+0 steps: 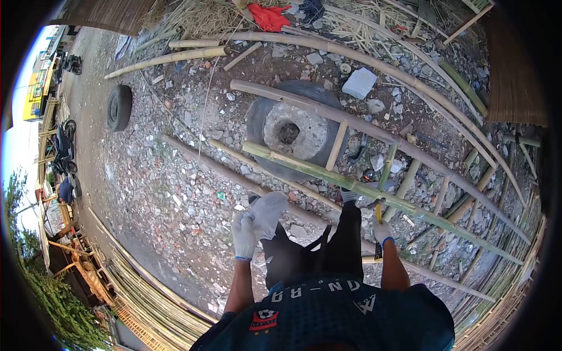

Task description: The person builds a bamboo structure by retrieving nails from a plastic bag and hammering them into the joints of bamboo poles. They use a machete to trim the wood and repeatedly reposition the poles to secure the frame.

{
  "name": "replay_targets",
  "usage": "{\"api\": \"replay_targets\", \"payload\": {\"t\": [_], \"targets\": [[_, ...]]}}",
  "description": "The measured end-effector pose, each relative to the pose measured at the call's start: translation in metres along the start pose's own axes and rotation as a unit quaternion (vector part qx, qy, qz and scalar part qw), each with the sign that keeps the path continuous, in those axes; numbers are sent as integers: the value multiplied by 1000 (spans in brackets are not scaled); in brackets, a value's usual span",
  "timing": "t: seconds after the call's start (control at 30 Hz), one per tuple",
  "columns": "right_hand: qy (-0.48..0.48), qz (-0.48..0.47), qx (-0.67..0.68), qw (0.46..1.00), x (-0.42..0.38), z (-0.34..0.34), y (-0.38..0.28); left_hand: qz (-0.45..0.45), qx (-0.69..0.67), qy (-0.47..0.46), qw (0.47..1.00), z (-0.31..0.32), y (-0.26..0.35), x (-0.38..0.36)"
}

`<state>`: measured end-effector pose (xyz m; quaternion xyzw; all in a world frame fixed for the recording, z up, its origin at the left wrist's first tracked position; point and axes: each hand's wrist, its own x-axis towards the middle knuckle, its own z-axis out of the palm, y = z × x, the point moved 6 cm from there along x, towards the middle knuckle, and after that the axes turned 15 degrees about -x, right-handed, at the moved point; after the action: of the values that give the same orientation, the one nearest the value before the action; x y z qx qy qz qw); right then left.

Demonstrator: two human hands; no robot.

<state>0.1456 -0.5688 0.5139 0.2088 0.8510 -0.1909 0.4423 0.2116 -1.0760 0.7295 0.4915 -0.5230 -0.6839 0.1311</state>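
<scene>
My left hand (243, 236), in a white glove with a blue cuff, is closed on the gathered neck of a clear plastic bag (270, 214); what is in the bag I cannot make out. In the other glove, my right hand (383, 230) grips a hammer (378, 212) with a yellow handle, its head beside a green bamboo pole (328, 174). That pole and a paler bamboo pole (351, 120) are joined by several short bamboo crosspieces (336, 146), like a ladder. Their left ends lie across a tire with concrete inside (270, 124).
Rubble covers the ground around my feet. Long bamboo poles (193, 153) lie beneath and beside the frame. A loose tire (119, 108) is at the upper left, a white block (359, 83) beyond the frame. Stacked bamboo (140, 292) lies at lower left; motorcycles (64, 146) stand farther off.
</scene>
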Motion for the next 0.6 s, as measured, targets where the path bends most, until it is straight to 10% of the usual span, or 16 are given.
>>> {"api": "replay_targets", "payload": {"t": [0.13,0.4,0.6], "targets": [[10,73,53,996,21,108,59,31,78,-62,995,-80,2,62],[90,144,181,969,-125,236,-18,173,239,-311,903,-138,132,150],[81,138,140,977,-182,301,-132,148,234,-314,908,-113,221,220]]}}
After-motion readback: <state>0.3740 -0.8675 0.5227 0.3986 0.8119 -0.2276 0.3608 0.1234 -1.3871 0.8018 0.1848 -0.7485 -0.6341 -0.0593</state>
